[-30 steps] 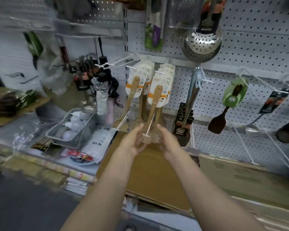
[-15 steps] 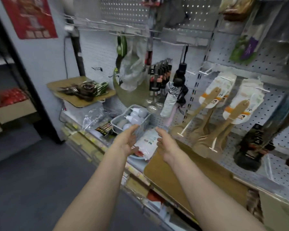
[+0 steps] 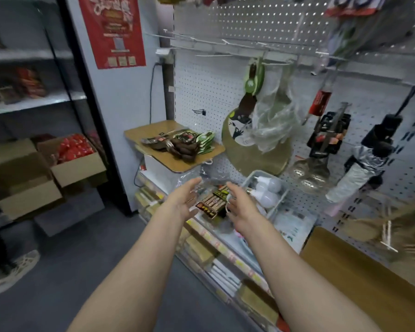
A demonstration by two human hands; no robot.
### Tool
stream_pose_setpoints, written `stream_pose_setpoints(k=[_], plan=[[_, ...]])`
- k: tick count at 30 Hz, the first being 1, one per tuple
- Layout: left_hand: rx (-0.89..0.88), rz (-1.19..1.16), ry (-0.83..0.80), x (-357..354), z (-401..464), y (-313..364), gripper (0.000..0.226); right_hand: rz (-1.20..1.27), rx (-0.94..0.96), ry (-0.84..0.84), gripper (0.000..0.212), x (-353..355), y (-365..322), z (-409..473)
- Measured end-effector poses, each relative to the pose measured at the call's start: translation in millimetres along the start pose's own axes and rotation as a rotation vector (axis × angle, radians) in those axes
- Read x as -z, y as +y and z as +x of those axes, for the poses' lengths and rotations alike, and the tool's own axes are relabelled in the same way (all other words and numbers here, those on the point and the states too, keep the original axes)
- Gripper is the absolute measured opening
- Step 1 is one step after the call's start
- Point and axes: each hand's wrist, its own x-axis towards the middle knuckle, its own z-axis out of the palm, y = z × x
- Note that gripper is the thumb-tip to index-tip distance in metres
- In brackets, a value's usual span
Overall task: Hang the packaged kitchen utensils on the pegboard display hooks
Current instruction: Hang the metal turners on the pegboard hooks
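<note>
My left hand [image 3: 186, 198] and my right hand [image 3: 238, 203] reach forward side by side, fingers straight, palms facing each other, holding nothing. Between and just beyond them a dark packaged item with red and gold print [image 3: 212, 203] lies on the white shelf. Further back, a pile of packaged utensils with green cards [image 3: 180, 143] lies on a wooden board [image 3: 153, 134]. The white pegboard [image 3: 197, 92] rises behind, with several bare wire hooks [image 3: 211, 55] along its top rail. One green-carded utensil [image 3: 253, 80] hangs there.
A wire basket of white bulbs [image 3: 266, 188] stands right of my hands. Black-packed tools [image 3: 328, 133] and a folded umbrella [image 3: 362, 168] hang at right. A brown board [image 3: 359, 276] lies lower right. Cardboard boxes [image 3: 77, 164] sit at left, and a person's shoe [image 3: 17, 267] stands on the grey floor.
My view has swung left from the hanging wooden spatulas to the shelf end. Both hands let go of the spatula and moved left, open, toward the packaged item.
</note>
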Motion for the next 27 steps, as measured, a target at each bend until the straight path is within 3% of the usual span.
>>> stream_pose_setpoints(k=[3,6,11,18,24,27], plan=[[-0.005,-0.007,0.018,31.2,31.7,28.2,0.06,-0.017,-0.014,0.003,0.064,-41.6,2.3,25.6],[0.003,-0.029,-0.001,52.4,60.1,54.7,0.045,-0.024,-0.032,0.003,0.068,-74.8,-2.9,52.0],[0.003,-0.057,0.007,81.2,118.3,99.5,0.041,-0.025,-0.017,-0.026,0.07,-125.8,-16.8,117.7],[-0.028,-0.091,0.074,115.4,223.3,190.0,0.059,-0.01,0.002,-0.059,0.064,-222.7,-55.6,240.1],[-0.045,-0.043,0.09,117.9,309.1,279.9,0.057,-0.026,0.0,-0.078,0.044,-292.9,-112.9,333.7],[-0.035,-0.028,0.083,120.4,350.5,310.7,0.045,-0.036,-0.014,-0.048,0.052,-318.7,-126.0,378.8]])
